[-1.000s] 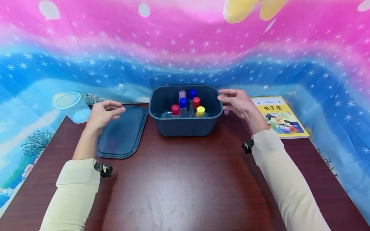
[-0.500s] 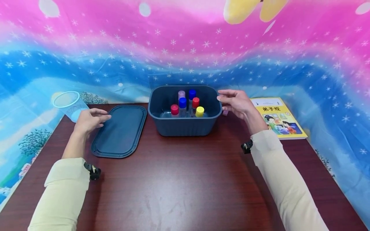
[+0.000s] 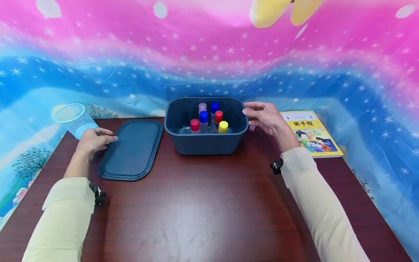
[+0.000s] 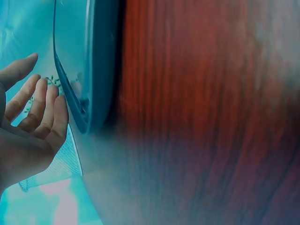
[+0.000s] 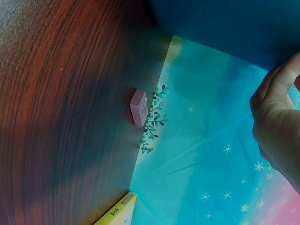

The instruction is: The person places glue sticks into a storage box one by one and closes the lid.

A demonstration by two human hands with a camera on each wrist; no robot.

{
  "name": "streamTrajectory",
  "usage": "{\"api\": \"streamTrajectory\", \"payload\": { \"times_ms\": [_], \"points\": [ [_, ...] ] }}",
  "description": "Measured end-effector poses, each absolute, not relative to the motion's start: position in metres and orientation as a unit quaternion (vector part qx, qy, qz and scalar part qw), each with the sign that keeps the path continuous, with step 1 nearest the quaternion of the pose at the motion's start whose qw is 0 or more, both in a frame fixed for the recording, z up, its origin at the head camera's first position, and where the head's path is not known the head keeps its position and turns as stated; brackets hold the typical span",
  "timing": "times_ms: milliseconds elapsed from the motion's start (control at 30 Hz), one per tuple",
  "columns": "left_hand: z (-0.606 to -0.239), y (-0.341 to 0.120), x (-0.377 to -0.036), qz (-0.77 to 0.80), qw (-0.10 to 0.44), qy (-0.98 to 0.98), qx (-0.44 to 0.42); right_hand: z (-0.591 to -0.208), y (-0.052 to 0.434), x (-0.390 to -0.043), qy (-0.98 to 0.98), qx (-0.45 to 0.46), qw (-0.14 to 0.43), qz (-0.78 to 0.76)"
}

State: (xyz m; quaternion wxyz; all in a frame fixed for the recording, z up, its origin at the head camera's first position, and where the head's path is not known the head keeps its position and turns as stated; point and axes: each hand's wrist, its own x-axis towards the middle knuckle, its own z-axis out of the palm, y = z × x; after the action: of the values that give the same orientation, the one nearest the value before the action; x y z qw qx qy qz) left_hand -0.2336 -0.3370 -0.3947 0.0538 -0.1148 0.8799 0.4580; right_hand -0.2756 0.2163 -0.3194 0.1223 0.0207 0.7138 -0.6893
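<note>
At the desk's far centre, about 12 o'clock from the person, stands a dark blue plastic tub with a ribbed outer wall and rounded corners, open at the top. Inside it six small clear bottles stand upright in a cluster: red cap, blue cap, pale lilac cap, a second blue cap, a second red cap and yellow cap.

The tub's matching lid lies flat on the desk just beside the tub at its 9 o'clock, rim raised, not touching it as far as the head view shows.

The left hand sits at the lid's 9 o'clock edge, fingers straight and relaxed, holding nothing; whether the fingertips touch the lid's rim cannot be told. A clear plastic cup lies tilted at the desk's far left corner, just behind this hand.

The right hand hovers at the tub's 3 o'clock rim, fingers loosely extended toward it, gripping nothing; contact with the rim cannot be confirmed.

A small pink block stands on the desk's back edge, behind the right hand. A yellow picture book lies flat at the tub's 3 o'clock, well apart. A pink-and-blue starred cloth hangs behind.
</note>
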Motion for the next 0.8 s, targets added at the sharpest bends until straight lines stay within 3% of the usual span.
{"api": "streamTrajectory", "payload": {
  "times_ms": [400,800],
  "points": [
    [-0.4035,-0.3429,-0.2328,0.427,0.084,0.889,-0.143,-0.3179,0.2167,-0.2755,0.716,0.025,0.125,-0.686],
    [-0.4022,-0.3427,-0.2315,0.396,0.093,0.907,-0.109,-0.3191,0.2175,-0.2759,0.715,0.02,0.128,-0.687]
  ]
}}
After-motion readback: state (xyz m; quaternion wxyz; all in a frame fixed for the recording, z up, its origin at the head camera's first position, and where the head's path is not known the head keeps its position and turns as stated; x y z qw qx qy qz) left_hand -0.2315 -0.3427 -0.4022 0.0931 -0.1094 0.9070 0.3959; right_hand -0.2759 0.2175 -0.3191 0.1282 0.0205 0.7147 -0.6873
